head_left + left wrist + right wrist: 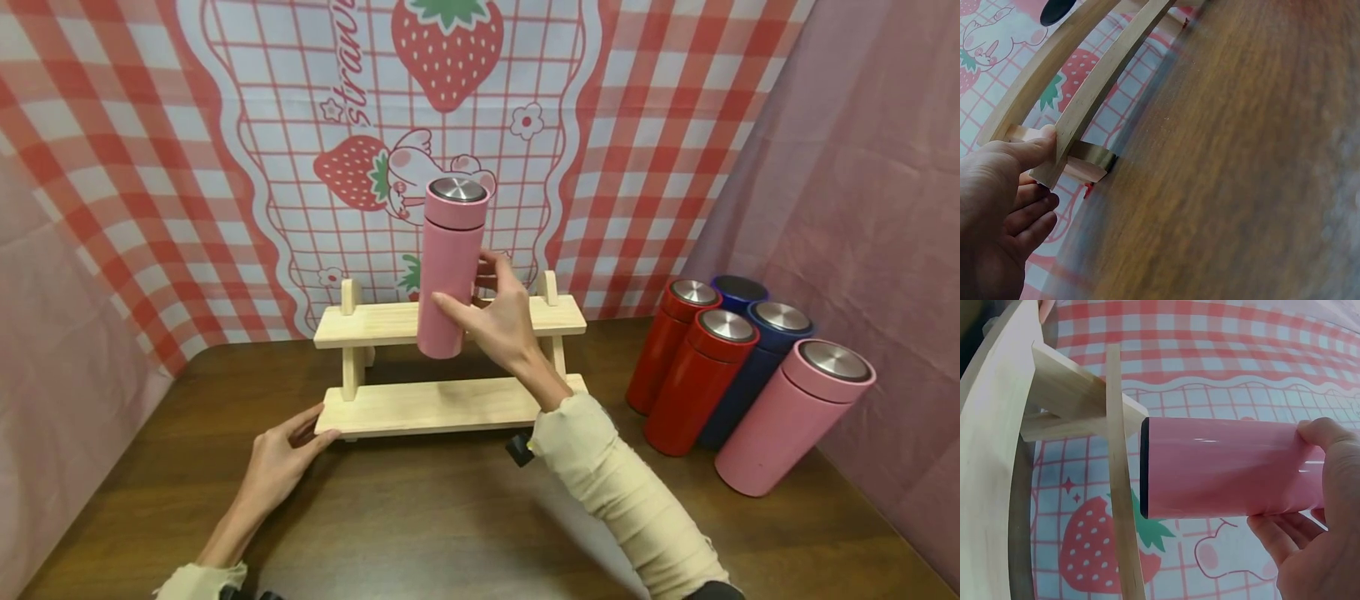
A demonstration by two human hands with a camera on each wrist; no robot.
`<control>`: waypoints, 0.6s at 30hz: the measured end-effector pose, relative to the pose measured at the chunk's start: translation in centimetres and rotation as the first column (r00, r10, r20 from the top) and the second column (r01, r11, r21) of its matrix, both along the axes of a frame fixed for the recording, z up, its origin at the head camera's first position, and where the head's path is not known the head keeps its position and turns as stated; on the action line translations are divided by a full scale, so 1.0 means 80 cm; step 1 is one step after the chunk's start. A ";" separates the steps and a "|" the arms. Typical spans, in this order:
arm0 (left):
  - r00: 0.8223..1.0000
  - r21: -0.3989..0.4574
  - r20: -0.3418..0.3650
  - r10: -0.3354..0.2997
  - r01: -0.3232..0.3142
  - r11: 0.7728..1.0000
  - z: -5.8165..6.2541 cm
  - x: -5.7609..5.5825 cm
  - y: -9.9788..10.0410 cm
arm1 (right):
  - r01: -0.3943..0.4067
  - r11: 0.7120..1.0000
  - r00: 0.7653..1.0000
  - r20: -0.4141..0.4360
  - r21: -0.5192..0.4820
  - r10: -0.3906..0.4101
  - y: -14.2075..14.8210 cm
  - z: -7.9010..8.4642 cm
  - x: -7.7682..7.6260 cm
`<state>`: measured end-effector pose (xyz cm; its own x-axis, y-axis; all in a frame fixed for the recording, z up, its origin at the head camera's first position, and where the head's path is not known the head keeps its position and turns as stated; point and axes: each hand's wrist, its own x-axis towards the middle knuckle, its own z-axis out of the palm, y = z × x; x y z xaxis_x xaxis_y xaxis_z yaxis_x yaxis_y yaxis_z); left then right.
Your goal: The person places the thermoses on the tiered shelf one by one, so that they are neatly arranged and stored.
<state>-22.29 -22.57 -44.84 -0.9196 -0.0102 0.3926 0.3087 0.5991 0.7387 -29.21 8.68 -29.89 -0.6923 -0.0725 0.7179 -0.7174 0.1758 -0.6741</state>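
My right hand (501, 321) grips a pink thermos bottle (448, 275) with a brushed-metal lid, thumb on one side and fingers round the other. The bottle stands upright in the air in front of the upper shelf of a two-tier wooden rack (420, 408). In the right wrist view, the dark base of the bottle (1210, 469) points toward the upper shelf's board (1121, 487). My left hand (281, 458) pinches the left end of the lower shelf. The left wrist view shows its thumb on top of the board (1079, 119) and the fingers below.
At the right of the brown table (420, 525) stand two red thermos bottles (701, 379), two blue ones (776, 329) and another pink one (795, 421). A checked strawberry cloth (630, 150) hangs behind the rack, with pink cloth (862, 208) at the sides.
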 end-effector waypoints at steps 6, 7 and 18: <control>1.000 0.001 0.001 -0.002 0.002 1.000 0.000 0.000 0.000 | -0.029 1.000 0.999 0.015 -0.012 0.029 -0.015 0.005 -0.008; 1.000 -0.004 0.000 -0.001 0.001 1.000 0.000 0.000 0.000 | -0.037 0.999 0.999 0.017 -0.013 0.037 -0.017 0.005 -0.009; 1.000 -0.012 -0.001 0.003 -0.003 1.000 0.000 0.000 0.000 | -0.069 0.997 0.997 0.036 -0.028 0.070 -0.042 0.011 -0.022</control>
<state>-22.32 -22.60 -44.88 -0.9191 -0.0077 0.3940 0.3082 0.6090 0.7308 -30.98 5.34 -29.01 -0.7122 -0.1021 0.6945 -0.7020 0.1078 -0.7040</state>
